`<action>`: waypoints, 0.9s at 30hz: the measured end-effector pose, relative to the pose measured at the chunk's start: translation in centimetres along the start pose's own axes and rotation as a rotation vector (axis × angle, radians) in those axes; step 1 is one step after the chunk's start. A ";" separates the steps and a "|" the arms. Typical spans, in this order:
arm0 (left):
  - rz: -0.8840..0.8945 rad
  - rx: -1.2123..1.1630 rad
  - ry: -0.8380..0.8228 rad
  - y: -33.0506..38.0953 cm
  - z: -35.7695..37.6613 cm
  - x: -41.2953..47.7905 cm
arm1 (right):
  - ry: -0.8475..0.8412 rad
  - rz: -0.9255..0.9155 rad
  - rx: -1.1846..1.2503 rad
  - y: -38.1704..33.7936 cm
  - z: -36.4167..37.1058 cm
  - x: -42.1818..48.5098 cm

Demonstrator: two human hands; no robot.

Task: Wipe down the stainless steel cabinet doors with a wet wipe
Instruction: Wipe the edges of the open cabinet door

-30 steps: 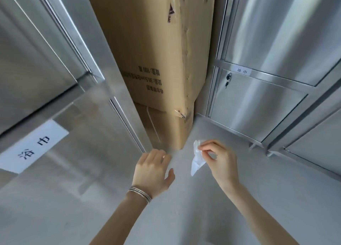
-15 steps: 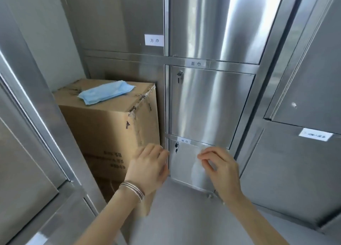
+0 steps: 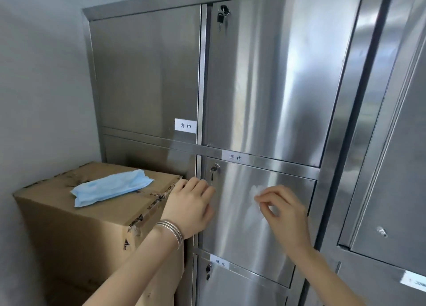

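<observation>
Stainless steel cabinet doors (image 3: pixel 265 75): wiping apparently unstarted; right hand (image 3: pixel 288 215) pinches white wet wipe (image 3: pixel 254 191) before them, left hand (image 3: pixel 189 206) relaxed, empty.

A brown cardboard box (image 3: pixel 76 232) with torn tape along its edges stands against the pale wall (image 3: pixel 41 86). A soft blue packet (image 3: pixel 110 187) lies flat on the box's top. Above the box to its right is a white label (image 3: pixel 185 126) with dark characters. Higher still, a black key (image 3: pixel 220 17) hangs from a lock.
</observation>
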State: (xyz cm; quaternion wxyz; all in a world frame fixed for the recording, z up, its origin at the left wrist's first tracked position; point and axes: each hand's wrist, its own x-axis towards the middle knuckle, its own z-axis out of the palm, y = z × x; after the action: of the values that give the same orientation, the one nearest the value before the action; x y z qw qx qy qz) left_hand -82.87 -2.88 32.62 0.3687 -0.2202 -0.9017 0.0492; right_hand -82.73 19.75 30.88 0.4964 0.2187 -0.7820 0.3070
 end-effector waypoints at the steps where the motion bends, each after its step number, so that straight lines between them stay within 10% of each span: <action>1: -0.010 0.011 0.007 -0.4 0.5 1.1 | -0.006 -0.020 0.004 0.9 0.5 0.9; 27: -0.264 0.160 0.181 -18.3 15.2 26.3 | 0.146 -0.150 -0.280 12.2 14.5 22.4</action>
State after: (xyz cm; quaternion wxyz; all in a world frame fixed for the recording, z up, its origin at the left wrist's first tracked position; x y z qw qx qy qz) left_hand -116.54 -6.79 43.13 0.4679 -0.0735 -0.8792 0.0521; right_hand -109.15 17.55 43.44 0.5990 0.1824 -0.7605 0.1721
